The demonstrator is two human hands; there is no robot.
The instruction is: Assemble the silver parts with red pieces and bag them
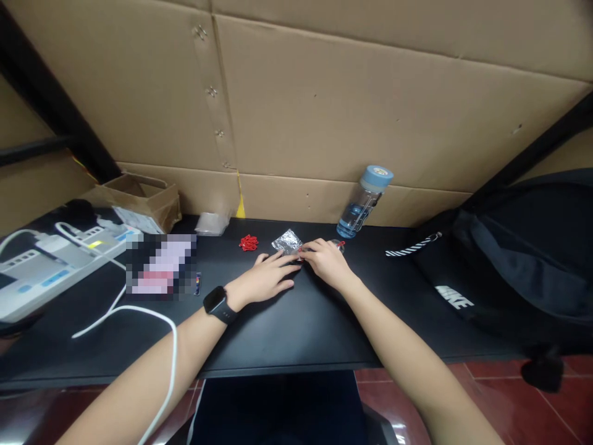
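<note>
Toward the left end of the desk (pixel 287 334), a white power strip (pixel 78 262), then an open cardboard box (pixel 157 201) near the back left corner. Next, a clear packet (pixel 212 224) by the back edge, and to its right a heap of small red pieces (pixel 249 243), loose and just beside the spread fingers. At mid-desk, toward the back edge, a silvery packet (pixel 285 240) with a small red piece (pixel 300 250) by its right corner, at the fingertips. For good handling, probably best to brace lightly with the left, move only the right fingertips, and press gently; too small a piece for a firm shove, likely to skid. Left hand (pixel 266 281) palm down, fingers wide, tips reaching the silvery packet's near edge. Right hand (pixel 328 262) narrow, fingers bent together at the small red piece; impossible to tell whether pinched or merely touched. Farther right, a blue-capped bottle (pixel 365 201) upright near the back edge, then a black bag (pixel 514 266) at the right end.
</note>
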